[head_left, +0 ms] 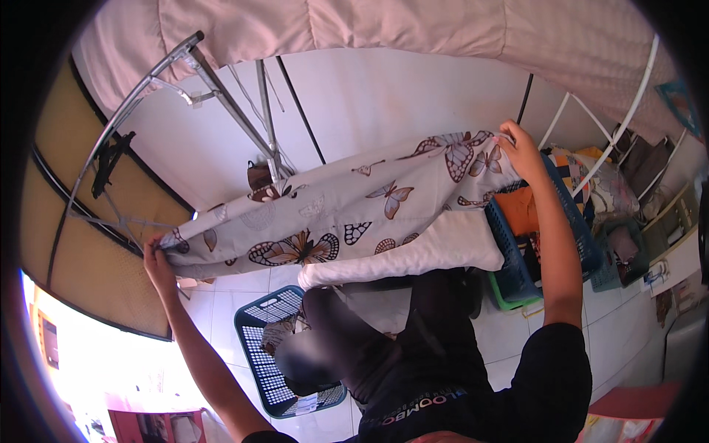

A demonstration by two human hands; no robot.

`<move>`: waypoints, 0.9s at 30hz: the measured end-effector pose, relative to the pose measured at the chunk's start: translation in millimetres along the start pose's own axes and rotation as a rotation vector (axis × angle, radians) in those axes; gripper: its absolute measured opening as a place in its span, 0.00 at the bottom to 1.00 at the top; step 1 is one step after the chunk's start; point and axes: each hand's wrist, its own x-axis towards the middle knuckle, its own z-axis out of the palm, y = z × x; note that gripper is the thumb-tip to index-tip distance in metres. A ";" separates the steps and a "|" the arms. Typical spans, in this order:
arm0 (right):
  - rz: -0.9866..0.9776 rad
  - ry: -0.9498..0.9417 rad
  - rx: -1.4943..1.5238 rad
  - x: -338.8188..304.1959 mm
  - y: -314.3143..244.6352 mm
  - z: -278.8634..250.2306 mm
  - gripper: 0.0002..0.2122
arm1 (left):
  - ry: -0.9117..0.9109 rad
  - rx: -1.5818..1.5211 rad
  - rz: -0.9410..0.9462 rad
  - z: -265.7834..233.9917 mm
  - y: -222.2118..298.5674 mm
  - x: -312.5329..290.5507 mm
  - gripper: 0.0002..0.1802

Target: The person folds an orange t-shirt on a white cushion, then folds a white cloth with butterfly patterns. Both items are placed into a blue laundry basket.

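Observation:
A pale cloth printed with brown butterflies [384, 193] is stretched sideways in front of me, folded lengthwise and sagging a little in the middle. Its left end is pinched in my left hand [158, 267], close to a metal rack. The upper right corner sits between the closed fingers of my right hand [521, 153], raised higher and farther away. Below the printed cloth, a plain white cloth [432, 247] lies across my knees; whether the two are joined I cannot tell.
A dark basket [247, 325] with patterned fabric stands by my left leg. Another blue basket [509, 251] holds folded clothes, including an orange piece [517, 210], at my right. A grey metal rack [221, 92] rises at left; a pink quilt [413, 26] hangs across the far side.

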 end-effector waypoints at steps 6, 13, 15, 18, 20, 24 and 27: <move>0.137 -0.217 -0.048 -33.6 -15.4 -42.2 0.17 | -0.183 0.125 -0.121 19.7 -22.7 -14.8 0.09; 0.188 -0.411 0.039 -14.3 30.7 -23.3 0.13 | -0.353 0.293 -0.055 57.9 -86.4 -16.6 0.08; 0.177 -0.411 -0.042 -7.7 76.0 0.9 0.11 | -0.326 0.692 0.143 89.2 -103.4 -22.4 0.09; 0.201 -0.419 -0.109 6.3 132.8 51.1 0.11 | -0.393 0.572 -0.171 133.0 -125.6 -21.4 0.11; 0.260 -0.407 -0.207 11.4 161.4 83.4 0.10 | -0.415 0.598 -0.186 166.2 -137.3 -30.0 0.11; 0.301 -0.409 -0.474 16.6 200.2 147.9 0.07 | -0.347 0.734 -0.273 208.7 -170.7 -44.2 0.11; 0.215 -0.364 -0.847 10.8 239.5 174.3 0.06 | -0.335 0.635 -0.475 272.0 -186.8 -57.6 0.12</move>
